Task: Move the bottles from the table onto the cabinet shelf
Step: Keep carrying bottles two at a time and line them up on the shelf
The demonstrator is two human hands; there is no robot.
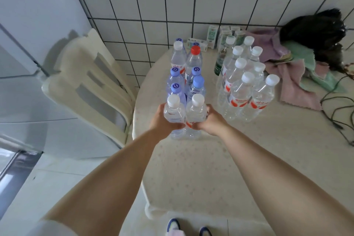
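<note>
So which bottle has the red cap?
The red-capped bottle stands at the back of the left group, in its right column, beside a white-capped one. All the other caps are white or blue.

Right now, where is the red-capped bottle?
In the head view, the red-capped bottle stands far back in the left cluster, right of a white-capped bottle, near the tiled wall.

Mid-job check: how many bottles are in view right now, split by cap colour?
White-cap bottles: 11, including one gripped in the left hand and one in the right hand
Blue-cap bottles: 5 showing; back row partly hidden
Red-cap bottles: 1
Total: 17 visible
</note>
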